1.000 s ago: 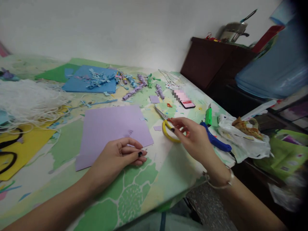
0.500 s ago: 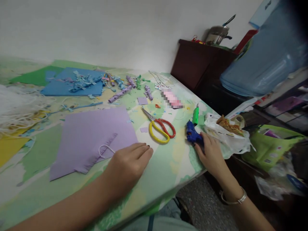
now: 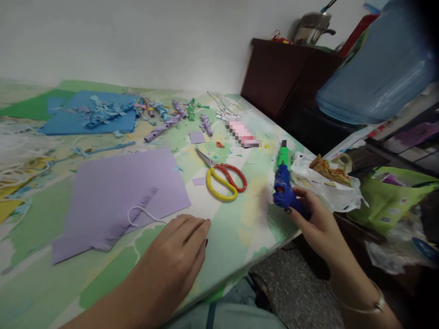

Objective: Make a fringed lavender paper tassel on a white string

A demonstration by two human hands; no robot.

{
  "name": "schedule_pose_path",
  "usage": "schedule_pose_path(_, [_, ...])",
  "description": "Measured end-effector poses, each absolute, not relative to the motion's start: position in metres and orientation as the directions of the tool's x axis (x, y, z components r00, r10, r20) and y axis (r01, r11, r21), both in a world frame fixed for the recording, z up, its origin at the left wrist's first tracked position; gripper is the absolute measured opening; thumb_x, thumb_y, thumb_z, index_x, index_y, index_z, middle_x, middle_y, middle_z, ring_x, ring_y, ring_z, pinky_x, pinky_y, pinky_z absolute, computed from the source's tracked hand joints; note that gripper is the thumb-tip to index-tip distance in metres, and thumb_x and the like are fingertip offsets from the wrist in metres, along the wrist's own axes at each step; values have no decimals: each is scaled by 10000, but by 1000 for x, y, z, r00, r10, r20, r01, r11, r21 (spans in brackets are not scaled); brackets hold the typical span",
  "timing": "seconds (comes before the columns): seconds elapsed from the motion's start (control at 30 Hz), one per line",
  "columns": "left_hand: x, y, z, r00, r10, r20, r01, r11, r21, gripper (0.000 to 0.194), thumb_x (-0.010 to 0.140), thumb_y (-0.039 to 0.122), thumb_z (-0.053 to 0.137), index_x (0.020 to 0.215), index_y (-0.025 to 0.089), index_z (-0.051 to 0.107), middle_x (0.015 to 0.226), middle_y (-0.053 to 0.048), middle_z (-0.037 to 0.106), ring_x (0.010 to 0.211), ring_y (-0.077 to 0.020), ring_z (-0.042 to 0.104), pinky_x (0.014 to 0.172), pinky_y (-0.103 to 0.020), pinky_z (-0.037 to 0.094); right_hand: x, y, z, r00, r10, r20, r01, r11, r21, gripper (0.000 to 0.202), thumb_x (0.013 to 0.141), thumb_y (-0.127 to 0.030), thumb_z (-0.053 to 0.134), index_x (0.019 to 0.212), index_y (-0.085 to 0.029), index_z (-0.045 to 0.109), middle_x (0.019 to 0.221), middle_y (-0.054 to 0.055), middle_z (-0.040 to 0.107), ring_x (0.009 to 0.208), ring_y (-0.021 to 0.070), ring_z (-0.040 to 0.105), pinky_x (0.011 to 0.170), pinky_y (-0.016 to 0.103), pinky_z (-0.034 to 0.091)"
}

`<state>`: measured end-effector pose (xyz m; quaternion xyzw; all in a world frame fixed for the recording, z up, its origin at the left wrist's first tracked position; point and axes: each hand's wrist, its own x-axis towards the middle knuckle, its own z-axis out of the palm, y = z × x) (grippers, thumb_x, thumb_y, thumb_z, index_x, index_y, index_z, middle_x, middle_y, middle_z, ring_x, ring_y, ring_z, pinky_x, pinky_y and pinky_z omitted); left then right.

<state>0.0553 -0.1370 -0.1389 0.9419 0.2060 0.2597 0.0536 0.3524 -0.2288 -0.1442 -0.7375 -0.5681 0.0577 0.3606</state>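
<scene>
My right hand (image 3: 317, 224) is wrapped round the handle of a blue glue gun (image 3: 284, 187), held at the table's right edge. Near the front edge, my left hand (image 3: 180, 251) has its fingers curled together; what they hold, if anything, is hidden. Beside it lies a fringed purple paper piece (image 3: 126, 224) with a loop of white string (image 3: 146, 211), on a larger purple sheet (image 3: 103, 183). Scissors (image 3: 221, 178) with yellow and red handles rest between the hands. Just beyond the glue gun is a green cutter (image 3: 284, 151).
Curled paper pieces (image 3: 163, 129) and blue sheets (image 3: 120, 125) lie at the back of the patterned table. White string (image 3: 17, 153) is heaped at left. To the right are a food bag (image 3: 332, 194), a green bag (image 3: 387, 201) and a water bottle (image 3: 373, 91).
My right hand has lifted the glue gun and turned it. My left hand has drawn back slightly toward the front edge. The view has shifted a little.
</scene>
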Motion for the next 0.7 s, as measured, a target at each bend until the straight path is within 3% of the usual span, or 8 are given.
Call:
schedule_pose_path(0.1, [42,-132,-137,737,493,463,346,-863,368,197,909,135,462,1041,147,607,973,-74,694,918,-192,620,855,-347,504,346,-245,-140,431,866,252,427,50,-903,367,816,-327,670,1162,-262,565,1028,65,615,829,191,589,725,314,477])
schedule_pose_path(0.2, [35,-125,-137,689,576,439,382,-804,455,153,906,160,484,975,161,620,913,-60,686,868,-182,620,773,-325,508,341,-251,-134,449,880,157,109,121,-987,426,728,-392,759,1108,-250,628,876,52,604,679,163,540,589,291,437])
schedule_pose_path(0.27, [36,-121,-138,697,569,436,380,-809,448,152,906,160,486,982,154,617,917,-69,678,875,-189,609,763,-334,507,336,-251,-129,428,896,121,-26,146,-989,414,690,-417,777,1040,-231,657,855,60,590,621,150,502,521,285,395])
schedule_pose_path(0.37, [41,-122,-140,777,475,413,344,-870,353,212,897,149,500,1084,126,597,1042,-108,657,991,-230,570,858,-401,498,328,-251,-122,346,935,76,-141,132,-981,363,660,-408,792,951,-231,668,899,65,573,545,114,449,441,262,327])
schedule_pose_path(0.47, [47,-126,-143,817,414,403,336,-908,250,260,890,140,509,1132,92,592,1120,-147,629,1065,-280,527,903,-476,477,318,-254,-121,280,959,36,-193,93,-977,323,664,-423,788,868,-213,650,805,58,574,490,95,406,402,245,276])
schedule_pose_path(0.6, [50,-131,-144,814,364,454,287,-930,231,228,891,119,500,1081,88,622,1036,-133,648,1000,-265,543,885,-457,481,303,-257,-130,154,987,-39,-237,-2,-971,315,790,-486,666,854,-182,614,524,-19,487,372,61,298,382,231,194])
schedule_pose_path(0.7, [49,-133,-145,813,331,480,256,-942,215,224,890,125,506,1086,97,612,1029,-126,637,986,-247,548,877,-419,479,291,-253,-138,103,990,-92,-251,-63,-966,333,870,-492,561,861,-162,602,438,-61,412,319,48,250,366,217,174])
